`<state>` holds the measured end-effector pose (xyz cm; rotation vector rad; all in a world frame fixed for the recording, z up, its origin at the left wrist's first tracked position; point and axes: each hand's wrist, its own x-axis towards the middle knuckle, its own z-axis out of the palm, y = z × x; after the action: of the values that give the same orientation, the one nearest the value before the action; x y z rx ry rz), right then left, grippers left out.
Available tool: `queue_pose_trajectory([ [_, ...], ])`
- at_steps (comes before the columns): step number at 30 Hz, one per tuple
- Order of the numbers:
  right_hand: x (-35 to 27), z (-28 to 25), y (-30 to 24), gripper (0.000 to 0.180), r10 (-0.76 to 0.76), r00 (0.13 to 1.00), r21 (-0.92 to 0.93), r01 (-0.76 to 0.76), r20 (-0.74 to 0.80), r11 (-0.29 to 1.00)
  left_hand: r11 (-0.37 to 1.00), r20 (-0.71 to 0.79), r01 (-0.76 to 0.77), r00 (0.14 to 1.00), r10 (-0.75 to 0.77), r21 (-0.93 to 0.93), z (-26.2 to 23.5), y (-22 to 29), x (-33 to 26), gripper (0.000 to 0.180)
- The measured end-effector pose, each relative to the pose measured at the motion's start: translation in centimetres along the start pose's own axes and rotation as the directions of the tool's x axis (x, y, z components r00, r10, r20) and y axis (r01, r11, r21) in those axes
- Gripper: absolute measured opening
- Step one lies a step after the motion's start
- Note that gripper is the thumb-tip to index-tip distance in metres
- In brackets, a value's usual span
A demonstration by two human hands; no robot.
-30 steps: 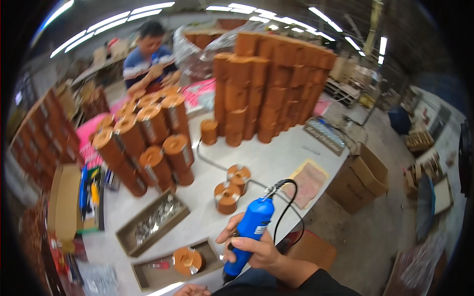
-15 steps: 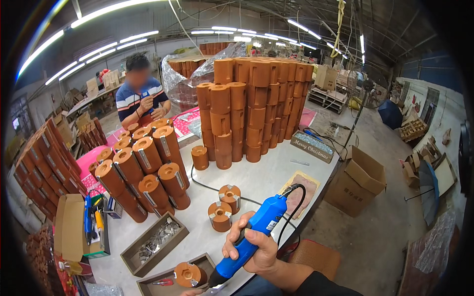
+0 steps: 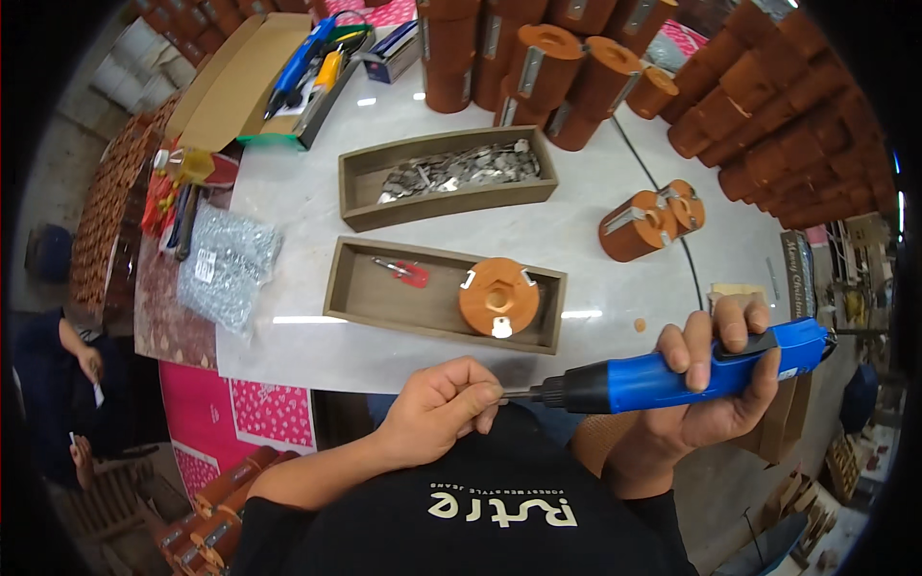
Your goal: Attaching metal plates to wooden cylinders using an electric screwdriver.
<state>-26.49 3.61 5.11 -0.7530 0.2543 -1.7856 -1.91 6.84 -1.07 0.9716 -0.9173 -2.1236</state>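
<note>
In my right hand (image 3: pixel 691 427) is a blue electric screwdriver (image 3: pixel 634 381), held level with its black nose pointing left. My left hand (image 3: pixel 427 413) pinches at the end of the thin bit; whatever lies between its fingertips is hidden. Just beyond my hands stands a shallow wooden tray (image 3: pixel 384 302). In its right part sits an orange-brown round block (image 3: pixel 523 298) with a central hole and metal clips at its rim. A small red-handled tool (image 3: pixel 413 275) lies in the tray's left part.
Behind it, another wooden tray (image 3: pixel 442 213) holds many small metal pieces. Two clipped blocks (image 3: pixel 634 230) stand right, near a black cord. Tall stacks (image 3: pixel 768 106) rise at the back. Left are a cardboard box (image 3: pixel 230 86) with tools and a plastic bag (image 3: pixel 226 269). A person's hands show far left.
The view has swung down onto the trays and my lap. The screwdriver now lies level instead of slanting down at the block, and my left hand has come to its bit.
</note>
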Motion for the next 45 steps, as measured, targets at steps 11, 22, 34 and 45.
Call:
queue_pose_trajectory([
  [11,0.4,0.5,1.8,0.027,-0.061,0.998,-0.125,0.060,-0.001,0.990,0.995,-0.076,-0.096,0.993,0.096,0.004,0.1,0.2,1.6,0.027],
  [22,1.9,2.1,1.4,0.033,-0.078,0.968,-0.373,0.165,0.237,0.913,0.788,-0.179,-0.408,0.827,0.533,0.461,-2.9,-0.1,3.7,0.047],
  [34,2.4,4.0,3.2,0.037,-0.037,0.955,-0.484,0.182,0.294,0.856,0.306,0.059,-0.486,0.602,0.797,0.818,-2.4,-0.3,5.1,0.044],
  [45,3.5,3.6,1.3,0.029,0.007,0.965,-0.465,0.121,0.263,0.877,0.285,0.095,-0.567,0.547,0.832,0.773,-2.2,0.6,5.5,0.022],
])
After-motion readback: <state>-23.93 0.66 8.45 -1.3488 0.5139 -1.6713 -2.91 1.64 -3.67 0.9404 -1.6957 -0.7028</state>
